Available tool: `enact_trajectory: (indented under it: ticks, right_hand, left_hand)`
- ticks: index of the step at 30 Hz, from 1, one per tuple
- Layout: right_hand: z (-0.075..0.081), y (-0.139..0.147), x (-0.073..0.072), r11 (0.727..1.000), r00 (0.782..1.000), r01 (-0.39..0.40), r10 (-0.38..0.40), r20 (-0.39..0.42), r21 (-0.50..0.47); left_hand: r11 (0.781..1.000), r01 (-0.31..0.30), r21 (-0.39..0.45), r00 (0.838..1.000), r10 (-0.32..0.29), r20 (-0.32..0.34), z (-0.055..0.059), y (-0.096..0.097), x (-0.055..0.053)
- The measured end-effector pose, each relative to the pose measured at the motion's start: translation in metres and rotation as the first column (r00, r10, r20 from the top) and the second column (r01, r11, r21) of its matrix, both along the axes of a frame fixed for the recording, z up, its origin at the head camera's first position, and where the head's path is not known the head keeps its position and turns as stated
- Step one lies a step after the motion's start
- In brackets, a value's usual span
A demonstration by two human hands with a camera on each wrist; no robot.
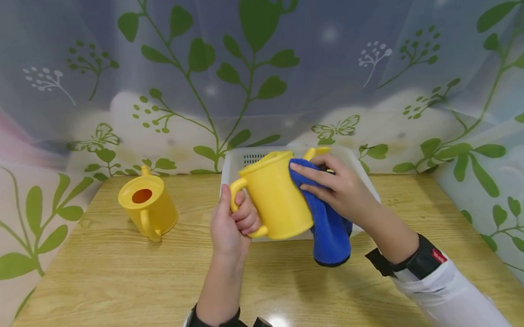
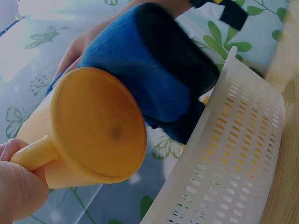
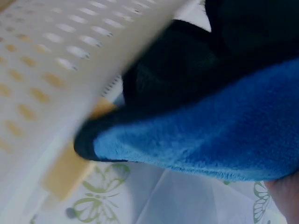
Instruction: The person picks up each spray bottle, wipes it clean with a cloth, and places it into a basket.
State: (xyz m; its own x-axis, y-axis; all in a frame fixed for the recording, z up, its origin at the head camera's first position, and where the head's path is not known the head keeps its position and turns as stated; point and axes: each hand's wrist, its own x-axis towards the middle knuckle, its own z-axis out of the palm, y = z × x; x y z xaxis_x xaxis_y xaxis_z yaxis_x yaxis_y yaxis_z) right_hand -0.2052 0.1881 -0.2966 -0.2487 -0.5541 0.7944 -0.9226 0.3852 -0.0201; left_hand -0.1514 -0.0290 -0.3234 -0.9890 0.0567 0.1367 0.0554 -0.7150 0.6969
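Observation:
In the head view my left hand (image 1: 233, 222) grips the handle of a yellow watering can (image 1: 276, 197), tilted above a white basket. Its round base faces the camera in the left wrist view. My right hand (image 1: 344, 186) holds a blue cloth (image 1: 331, 233) with a dark edge against the can's right side. The lower part of the cloth hangs down; the right thumb is hidden. A yellow piece (image 1: 318, 152) shows behind the right fingers; whether it is the can's spout is unclear.
White perforated basket (image 2: 229, 154) stands under the hands, with yellow showing through its holes. On the wooden table (image 1: 118, 287), to the left, a second yellow watering can (image 1: 160, 207) stands upright. A leaf-patterned curtain (image 1: 328, 73) closes off the back and sides.

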Motion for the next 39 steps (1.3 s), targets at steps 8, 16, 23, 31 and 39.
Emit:
enact_trajectory:
  ticks: [8,16,23,31,39]
  right_hand:
    - [0.018,-0.006,-0.008,0.985,0.985,0.171,-0.171,0.034,0.010]
    - [0.017,-0.003,-0.010,0.989,0.989,0.147,-0.147,0.013,-0.004]
    - [0.011,-0.001,-0.003,0.991,0.989,0.132,-0.133,-0.056,-0.030]
    - [-0.005,0.004,0.011,0.995,0.994,0.090,-0.092,-0.061,-0.031]
    - [-0.026,0.016,0.019,0.999,0.997,0.052,-0.052,-0.051,-0.004]
  left_hand:
    - [0.999,0.032,-0.006,0.997,-0.032,-0.067,-0.002,0.002,0.002]
    - [1.000,0.021,-0.001,0.997,-0.021,-0.079,-0.003,0.004,0.003]
    - [0.999,0.027,0.031,0.997,-0.025,-0.076,-0.002,0.005,0.003]
    - [0.997,0.005,0.077,0.998,0.000,-0.064,0.001,0.002,0.004]
    - [0.993,-0.044,0.113,0.998,0.048,-0.028,0.002,0.001,0.003]
